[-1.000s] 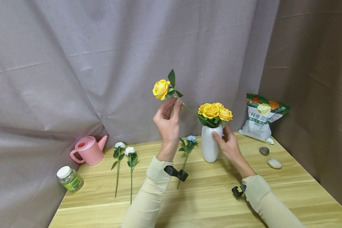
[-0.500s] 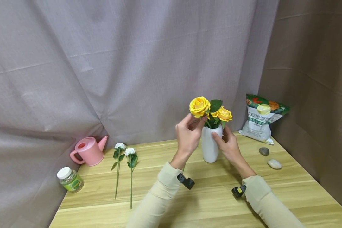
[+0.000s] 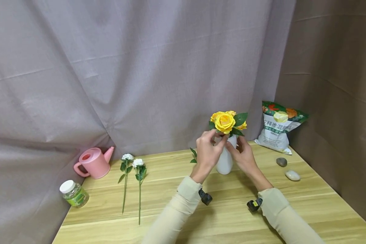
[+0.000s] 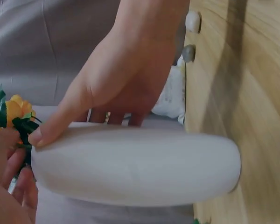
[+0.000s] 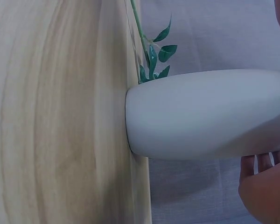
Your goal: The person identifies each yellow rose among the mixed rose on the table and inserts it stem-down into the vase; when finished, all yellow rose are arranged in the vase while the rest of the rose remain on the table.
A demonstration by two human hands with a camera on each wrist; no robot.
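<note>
A white vase [image 3: 224, 163] stands upright on the wooden table, with several yellow roses bunched in its mouth. Just over the rim, my left hand [image 3: 208, 149] pinches the stem of the front yellow rose [image 3: 225, 122], whose bloom sits against the others. My right hand [image 3: 245, 157] holds the upper right side of the vase. In the left wrist view, the right thumb lies along the top of the vase [image 4: 140, 163] and the left fingers [image 4: 27, 189] are right at the rim. The lower end of the rose stem is hidden.
Two white flowers [image 3: 138, 162] lie left of centre, near a pink watering can [image 3: 96, 163] and a lidded jar [image 3: 76, 195]. Green leaves [image 3: 193, 156] of another flower show behind my left hand. A fertilizer bag [image 3: 274, 130] and two stones [image 3: 292, 175] are at right.
My left hand has brought the yellow rose rightward and down from beside the vase into the bunch at its mouth. The right hand has kept its hold on the vase.
</note>
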